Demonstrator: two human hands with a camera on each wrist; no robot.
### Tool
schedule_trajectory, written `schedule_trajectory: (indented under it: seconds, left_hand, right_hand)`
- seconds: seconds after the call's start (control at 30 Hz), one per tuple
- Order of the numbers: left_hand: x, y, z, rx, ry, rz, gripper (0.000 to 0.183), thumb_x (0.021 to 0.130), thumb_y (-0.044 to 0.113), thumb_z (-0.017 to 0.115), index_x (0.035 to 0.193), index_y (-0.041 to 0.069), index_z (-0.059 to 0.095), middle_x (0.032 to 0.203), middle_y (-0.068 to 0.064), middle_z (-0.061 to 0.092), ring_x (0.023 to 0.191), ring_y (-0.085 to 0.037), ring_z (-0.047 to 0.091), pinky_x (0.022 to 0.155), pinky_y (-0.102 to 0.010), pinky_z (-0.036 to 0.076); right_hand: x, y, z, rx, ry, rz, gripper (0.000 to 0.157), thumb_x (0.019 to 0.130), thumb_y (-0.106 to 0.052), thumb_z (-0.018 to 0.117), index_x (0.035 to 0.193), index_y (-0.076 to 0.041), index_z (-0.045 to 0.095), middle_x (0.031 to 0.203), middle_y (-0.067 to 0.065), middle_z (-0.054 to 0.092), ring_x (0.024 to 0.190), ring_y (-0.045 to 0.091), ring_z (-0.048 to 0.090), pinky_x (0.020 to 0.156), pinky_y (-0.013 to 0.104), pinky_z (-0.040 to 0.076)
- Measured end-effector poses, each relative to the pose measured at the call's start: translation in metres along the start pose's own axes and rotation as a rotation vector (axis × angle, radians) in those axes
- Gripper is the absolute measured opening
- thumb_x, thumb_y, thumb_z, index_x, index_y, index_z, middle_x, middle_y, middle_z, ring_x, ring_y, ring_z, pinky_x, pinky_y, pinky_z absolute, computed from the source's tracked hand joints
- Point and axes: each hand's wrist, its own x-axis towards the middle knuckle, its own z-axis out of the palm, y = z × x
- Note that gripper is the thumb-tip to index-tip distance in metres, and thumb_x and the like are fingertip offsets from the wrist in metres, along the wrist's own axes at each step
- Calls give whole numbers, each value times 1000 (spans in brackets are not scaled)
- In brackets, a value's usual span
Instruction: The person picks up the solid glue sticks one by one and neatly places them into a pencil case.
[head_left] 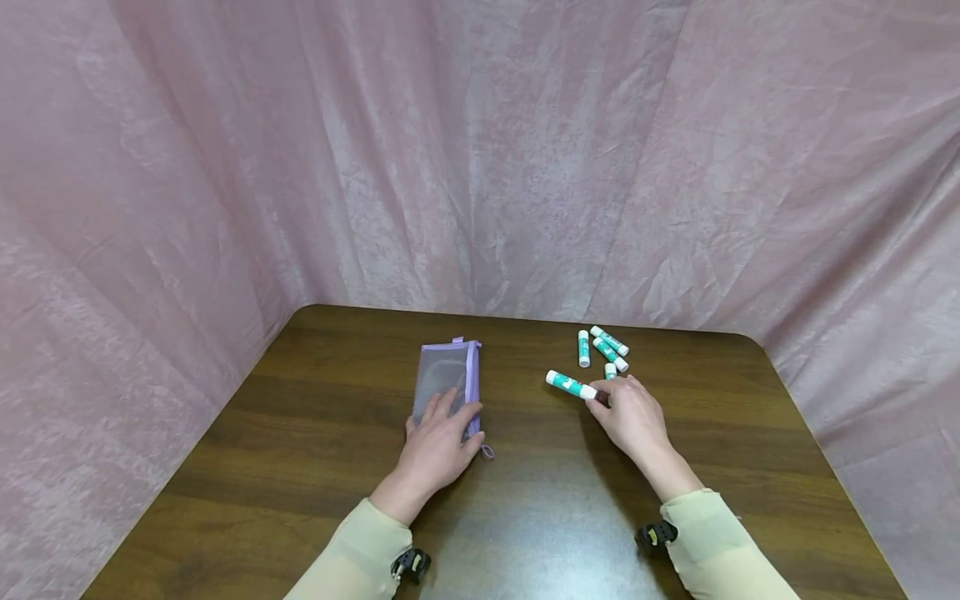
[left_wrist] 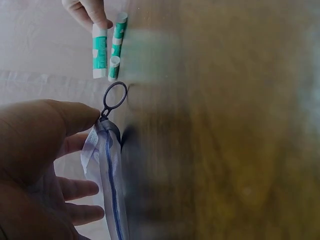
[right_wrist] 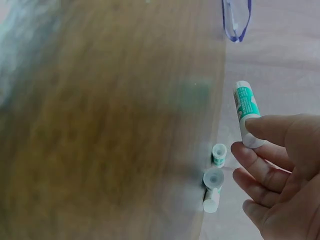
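Note:
My right hand (head_left: 632, 417) pinches a green-and-white glue stick (head_left: 566, 383) by one end between thumb and fingers. In the right wrist view that glue stick (right_wrist: 246, 102) points up and away from the thumb. My left hand (head_left: 437, 446) rests with spread fingers on a see-through mesh pouch (head_left: 442, 367) with a lilac zipper edge. The left wrist view shows the pouch's zipper (left_wrist: 111, 175) with a ring pull (left_wrist: 116, 95) at its near end, close to the thumb tip. Another glue stick (head_left: 611, 371) lies right beyond the right hand's fingers.
Several more glue sticks lie in a loose group at the back right of the brown wooden table (head_left: 315, 450), among them an upright-pointing one (head_left: 583, 348) and a slanted one (head_left: 610, 354). A pink curtain (head_left: 480, 167) hangs around the table's back and sides.

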Motion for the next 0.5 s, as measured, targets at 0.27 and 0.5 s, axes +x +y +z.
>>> schedule_trajectory:
  seconds: [0.27,0.5]
  left_hand:
    - [9,-2,4,6,-24,57,46,105,36,76,149,23,68,165,-24,50,154,-53,41,110,-86,35]
    - [14,-4,6,16,-69,96,49,106,39,74,153,26,66,166,-22,50,155,-51,41,113,-84,33]
  right_hand:
    - [-2,5,-4,59,-33,84,18,100,-17,81,115,-8,84,106,10,78,105,36,69,95,58,55]
    - [-3,2,-3,109,-59,121,20,101,-22,82,119,-13,85,116,11,78,104,33,69,85,55,54]
